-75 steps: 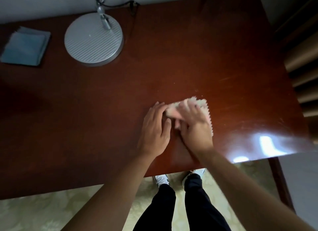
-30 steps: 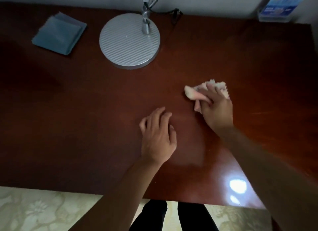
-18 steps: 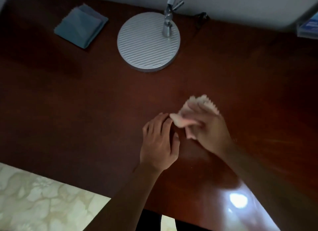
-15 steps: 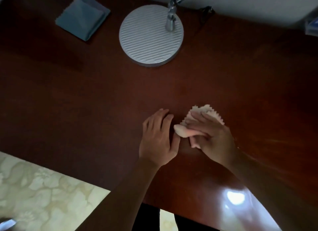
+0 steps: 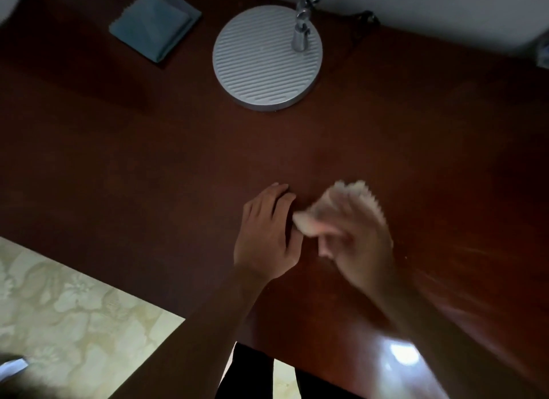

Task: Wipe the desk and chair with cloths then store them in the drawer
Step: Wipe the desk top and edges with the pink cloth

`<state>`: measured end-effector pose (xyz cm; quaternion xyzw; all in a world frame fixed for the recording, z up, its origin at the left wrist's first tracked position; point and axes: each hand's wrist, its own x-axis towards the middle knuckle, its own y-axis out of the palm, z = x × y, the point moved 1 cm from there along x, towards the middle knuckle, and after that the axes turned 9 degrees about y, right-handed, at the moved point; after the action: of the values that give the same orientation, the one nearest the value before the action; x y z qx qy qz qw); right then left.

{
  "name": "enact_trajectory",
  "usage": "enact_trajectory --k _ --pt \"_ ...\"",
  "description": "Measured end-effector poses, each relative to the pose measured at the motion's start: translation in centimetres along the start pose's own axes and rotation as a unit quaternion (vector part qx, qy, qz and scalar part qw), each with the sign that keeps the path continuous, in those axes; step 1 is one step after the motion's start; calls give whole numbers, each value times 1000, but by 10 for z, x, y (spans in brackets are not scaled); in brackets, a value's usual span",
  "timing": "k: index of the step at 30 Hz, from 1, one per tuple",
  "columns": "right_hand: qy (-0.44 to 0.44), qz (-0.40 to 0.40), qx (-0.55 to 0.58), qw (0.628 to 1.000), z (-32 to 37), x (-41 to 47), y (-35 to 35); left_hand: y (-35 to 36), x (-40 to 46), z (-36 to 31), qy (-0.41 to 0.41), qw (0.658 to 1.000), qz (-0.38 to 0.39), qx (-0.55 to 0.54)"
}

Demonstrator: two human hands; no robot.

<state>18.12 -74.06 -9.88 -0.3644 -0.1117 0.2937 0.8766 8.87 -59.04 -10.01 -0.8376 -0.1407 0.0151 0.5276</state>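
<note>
A dark red-brown wooden desk (image 5: 148,166) fills most of the view. My right hand (image 5: 359,244) presses a small pale pink cloth (image 5: 361,195) with a zigzag edge onto the desk near its middle; the hand is blurred by motion. My left hand (image 5: 267,235) lies flat on the desk just left of the cloth, fingers apart, its fingertips touching the cloth's left end. A folded blue-grey cloth (image 5: 154,24) rests at the far left corner of the desk. No chair or drawer is in view.
A round ribbed silver lamp base (image 5: 267,57) with its stem stands at the back centre, a cord running behind it to the wall. Patterned cream carpet (image 5: 68,315) shows at the lower left, and my dark trouser legs (image 5: 252,372) below the desk's front edge.
My right hand has swept the pink cloth out to the right, back toward my left hand, and is still moving. The left hand stayed flat on the desk. The view drifted right.
</note>
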Motion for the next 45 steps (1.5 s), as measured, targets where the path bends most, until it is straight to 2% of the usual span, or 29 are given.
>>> enact_trajectory --k 3,8,11,14,17,21,24,26,30,37,40,45 --pt "-15 -2 23 1000 7 -51 16 -2 0 0 -6 1000 6 -7" --pt "-21 -17 7 1000 9 -48 17 -1 0 1 -8 1000 -3 -24" --pt "15 -71 -10 997 9 -27 17 -1 -1 3 -13 999 -11 -45" --pt "92 -126 -31 987 20 10 23 -4 -3 3 -25 998 -15 -62" --pt "143 -81 -52 985 38 42 42 -12 -11 11 -72 994 -44 -64" --pt "107 -38 -57 992 71 53 74 -37 -43 52 -121 989 -73 -41" --pt "44 -16 -24 999 100 21 97 -53 -64 83 -122 991 -56 -23" --pt "6 29 -28 999 111 -11 112 -58 -71 94 -103 994 -37 -32" --pt "-5 57 -26 998 114 -68 128 -60 -78 99 -95 991 -38 -81" --pt "-43 -24 -54 997 116 -112 140 -59 -80 99 -74 994 -46 -59" --pt "51 -95 -85 991 98 -114 120 -54 -81 90 -25 999 -31 -21" --pt "194 -198 -126 952 60 -93 72 -41 -74 68 42 999 12 -26"
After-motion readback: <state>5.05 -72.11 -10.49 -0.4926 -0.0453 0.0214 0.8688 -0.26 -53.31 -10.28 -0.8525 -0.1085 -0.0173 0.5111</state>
